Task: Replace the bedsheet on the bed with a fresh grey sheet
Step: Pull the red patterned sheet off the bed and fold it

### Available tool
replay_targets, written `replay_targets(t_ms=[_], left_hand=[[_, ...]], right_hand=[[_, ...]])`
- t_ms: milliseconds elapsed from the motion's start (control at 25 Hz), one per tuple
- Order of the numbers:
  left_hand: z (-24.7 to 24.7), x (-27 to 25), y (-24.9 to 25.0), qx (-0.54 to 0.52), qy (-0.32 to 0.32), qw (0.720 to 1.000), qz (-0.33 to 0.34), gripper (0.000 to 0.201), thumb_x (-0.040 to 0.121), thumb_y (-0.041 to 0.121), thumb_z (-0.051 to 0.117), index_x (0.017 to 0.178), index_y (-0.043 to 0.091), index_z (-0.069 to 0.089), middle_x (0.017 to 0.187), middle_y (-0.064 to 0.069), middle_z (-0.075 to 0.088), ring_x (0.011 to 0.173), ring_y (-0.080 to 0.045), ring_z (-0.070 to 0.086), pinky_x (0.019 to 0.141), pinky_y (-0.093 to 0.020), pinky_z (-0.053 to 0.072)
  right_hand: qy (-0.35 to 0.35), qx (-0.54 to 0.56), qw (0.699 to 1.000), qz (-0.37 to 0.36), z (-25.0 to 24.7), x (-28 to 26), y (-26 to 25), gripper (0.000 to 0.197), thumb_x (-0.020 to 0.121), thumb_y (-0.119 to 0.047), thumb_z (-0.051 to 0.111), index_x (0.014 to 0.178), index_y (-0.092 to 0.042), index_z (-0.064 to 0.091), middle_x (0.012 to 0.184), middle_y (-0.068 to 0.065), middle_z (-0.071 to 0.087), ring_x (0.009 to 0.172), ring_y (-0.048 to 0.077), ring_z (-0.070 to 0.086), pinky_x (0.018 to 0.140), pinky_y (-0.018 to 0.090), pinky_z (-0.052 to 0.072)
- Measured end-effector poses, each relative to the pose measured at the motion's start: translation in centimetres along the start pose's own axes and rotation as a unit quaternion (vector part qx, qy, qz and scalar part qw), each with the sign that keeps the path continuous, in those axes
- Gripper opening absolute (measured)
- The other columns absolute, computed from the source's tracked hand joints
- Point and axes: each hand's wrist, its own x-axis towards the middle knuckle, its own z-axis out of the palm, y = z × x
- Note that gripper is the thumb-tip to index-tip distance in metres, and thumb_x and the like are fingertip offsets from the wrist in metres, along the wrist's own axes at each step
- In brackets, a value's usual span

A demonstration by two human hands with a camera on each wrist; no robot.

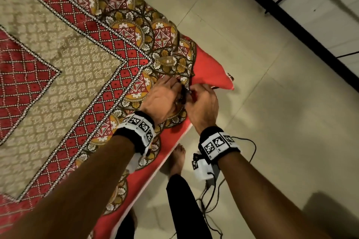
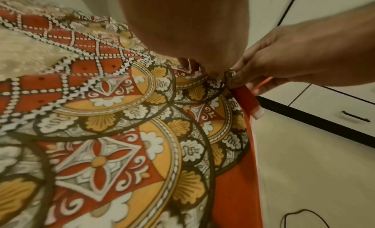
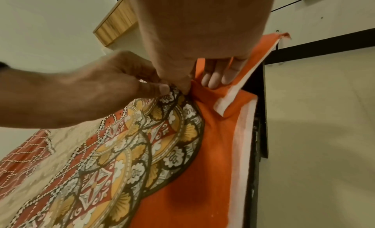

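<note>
The patterned red, orange and beige bedsheet (image 1: 77, 64) covers the bed, and its plain red corner (image 1: 211, 72) is lifted and folded over at the bed's edge. My left hand (image 1: 177, 88) pinches a fold of the patterned border (image 2: 142, 119) close to that corner. Right beside it, my right hand (image 1: 192, 93) grips the red edge strip (image 2: 246, 98). In the right wrist view its fingers (image 3: 219, 77) curl behind the orange cloth (image 3: 202, 151), and the left hand (image 3: 162, 88) pinches next to them. No grey sheet is in view.
A tiled floor (image 1: 272, 122) runs along the bed's right side. A white wardrobe with a black base (image 1: 291, 21) stands beyond it. My bare foot (image 1: 177, 159) and loose cables (image 1: 213, 200) lie by the bed edge. A wooden shelf (image 3: 115, 22) hangs on the wall.
</note>
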Motion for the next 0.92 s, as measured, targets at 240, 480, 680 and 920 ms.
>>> replay_targets(t_ms=[240, 480, 680, 920], left_hand=[[1.4, -8.9, -8.1, -0.044, -0.107, 0.989, -0.093, 0.015, 0.100, 0.032, 0.059, 0.095, 0.018, 0.056, 0.076, 0.006, 0.058, 0.061, -0.006, 0.044, 0.054, -0.018, 0.030], [5.7, -20.7, -15.1, -0.035, -0.146, 0.975, -0.162, 0.022, 0.094, 0.040, 0.059, 0.091, 0.018, 0.063, 0.083, -0.003, 0.069, 0.059, -0.017, 0.052, 0.057, -0.027, 0.038], [8.4, -31.5, -19.0, -0.044, -0.145, 0.971, -0.186, 0.039, 0.092, 0.048, 0.055, 0.108, 0.014, 0.066, 0.095, -0.009, 0.074, 0.086, -0.032, 0.070, 0.065, -0.032, 0.044], [8.3, -40.7, -22.3, -0.092, -0.176, 0.960, -0.200, 0.038, 0.097, 0.045, 0.052, 0.116, 0.014, 0.062, 0.104, -0.011, 0.073, 0.095, -0.032, 0.068, 0.075, -0.035, 0.049]], right_hand=[[-0.157, -0.019, 0.986, -0.051, 3.9, -7.0, -6.6, 0.023, 0.079, -0.010, 0.069, 0.097, -0.023, 0.074, 0.092, -0.002, 0.077, 0.088, 0.024, 0.068, 0.086, 0.038, 0.054], [-0.229, -0.053, 0.972, -0.034, 10.6, -16.6, -13.4, 0.025, 0.081, -0.013, 0.067, 0.102, -0.021, 0.077, 0.105, 0.005, 0.070, 0.102, 0.027, 0.063, 0.090, 0.035, 0.050], [-0.271, -0.080, 0.959, -0.004, 16.6, -26.8, -17.7, 0.025, 0.080, -0.012, 0.067, 0.103, -0.021, 0.072, 0.109, 0.006, 0.065, 0.106, 0.029, 0.062, 0.093, 0.039, 0.051], [-0.329, -0.115, 0.937, 0.002, 20.9, -33.9, -22.0, 0.020, 0.082, -0.015, 0.074, 0.101, -0.022, 0.074, 0.100, 0.002, 0.071, 0.092, 0.023, 0.068, 0.086, 0.039, 0.059]])
